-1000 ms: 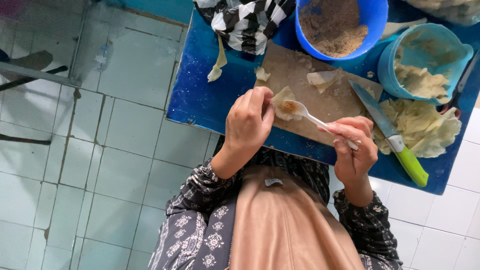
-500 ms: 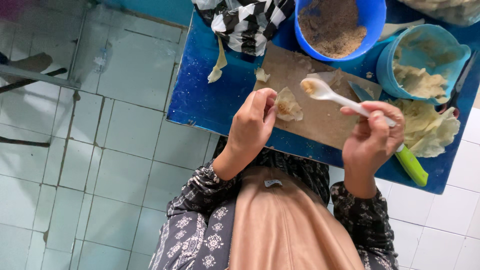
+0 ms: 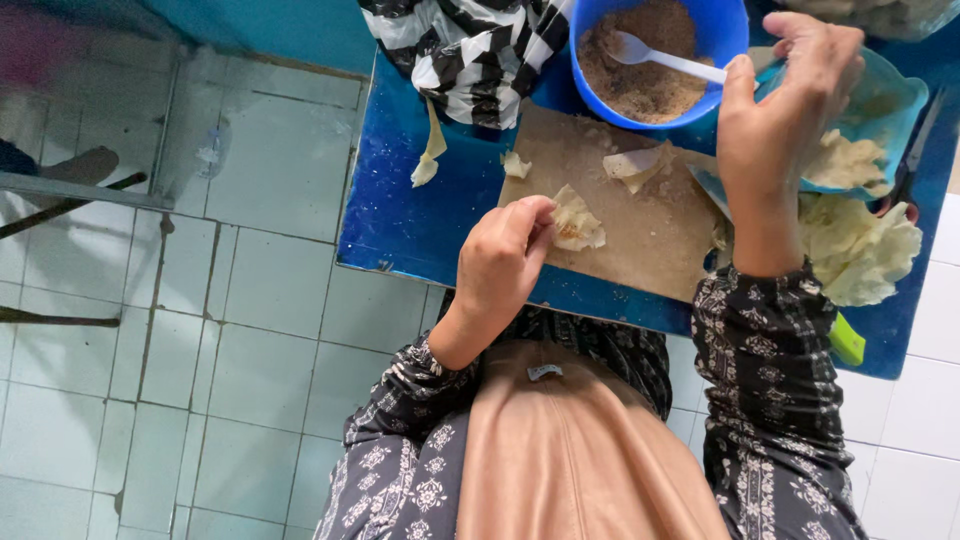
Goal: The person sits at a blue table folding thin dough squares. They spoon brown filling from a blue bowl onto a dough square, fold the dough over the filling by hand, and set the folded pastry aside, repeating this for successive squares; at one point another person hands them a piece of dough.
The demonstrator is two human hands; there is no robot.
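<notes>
Our left hand (image 3: 505,255) pinches the thin, soft dumpling wrapper (image 3: 578,222) lying on the wooden board (image 3: 640,235); we judge it tears easily, so grip its edge lightly. Our right hand (image 3: 785,95) holds the white spoon (image 3: 655,58) in the blue filling bowl (image 3: 655,60).

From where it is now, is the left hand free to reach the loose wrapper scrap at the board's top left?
Probably yes. The left hand pinches a filled wrapper on the board; the scrap lies just beyond it, nothing between.
</notes>
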